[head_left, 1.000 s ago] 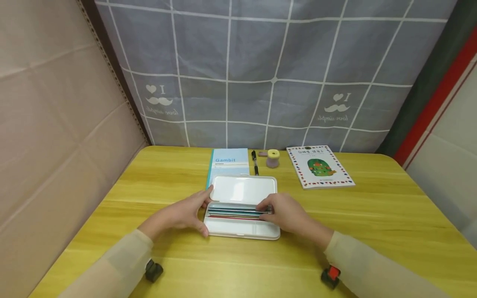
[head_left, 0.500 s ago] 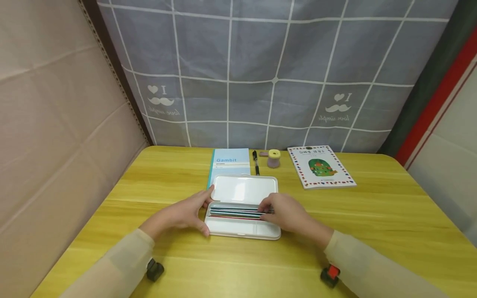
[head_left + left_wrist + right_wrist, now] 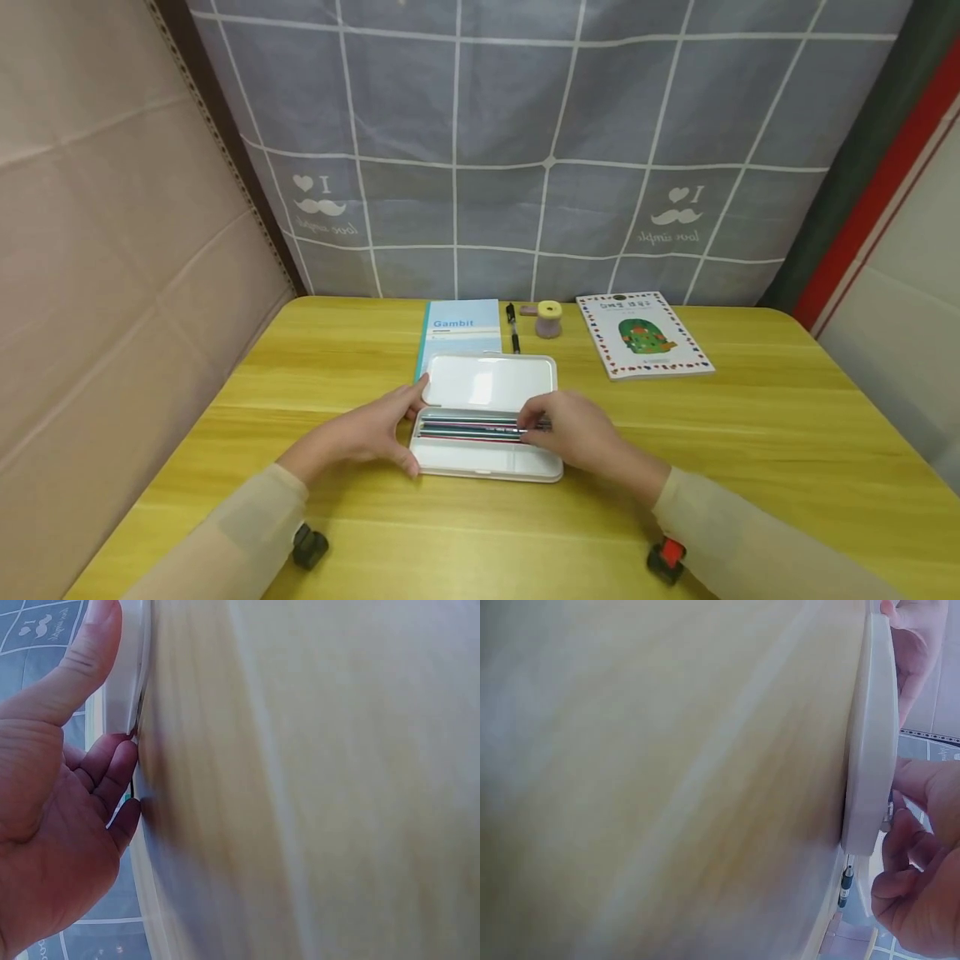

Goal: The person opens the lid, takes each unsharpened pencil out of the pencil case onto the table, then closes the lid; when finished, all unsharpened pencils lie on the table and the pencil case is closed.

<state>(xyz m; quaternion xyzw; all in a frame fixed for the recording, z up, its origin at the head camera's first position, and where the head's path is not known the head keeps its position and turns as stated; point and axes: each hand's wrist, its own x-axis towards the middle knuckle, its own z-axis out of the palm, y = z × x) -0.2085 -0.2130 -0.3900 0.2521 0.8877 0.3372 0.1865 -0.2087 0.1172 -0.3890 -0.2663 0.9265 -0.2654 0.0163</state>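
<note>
A white pencil case [image 3: 461, 461] lies on the table with its lid [image 3: 491, 380] folded back. Several dark, striped pencils [image 3: 461, 429] lie lengthwise in its rear part. My left hand [image 3: 372, 431] holds the case's left end, thumb at the near corner and fingers at the back; the left wrist view has those fingertips beside the case's edge [image 3: 122, 675]. Over the right end, my right hand [image 3: 576, 429] pinches pencils between thumb and fingers; how many, I cannot tell. A shiny pencil end [image 3: 888, 814] shows by the right fingers in the right wrist view.
Behind the lid lies a light blue notebook [image 3: 461, 327] marked Gambit. To its right are a black pen [image 3: 513, 327], a small mauve block [image 3: 528, 310] and a yellow-topped jar [image 3: 549, 320]. A white picture booklet [image 3: 647, 337] lies farther right on the wooden table [image 3: 480, 533].
The pencils have turned or shifted in the case; a dark one with lettering now shows near the right fingers. Both hands keep nearly the same places, and the case stays put.
</note>
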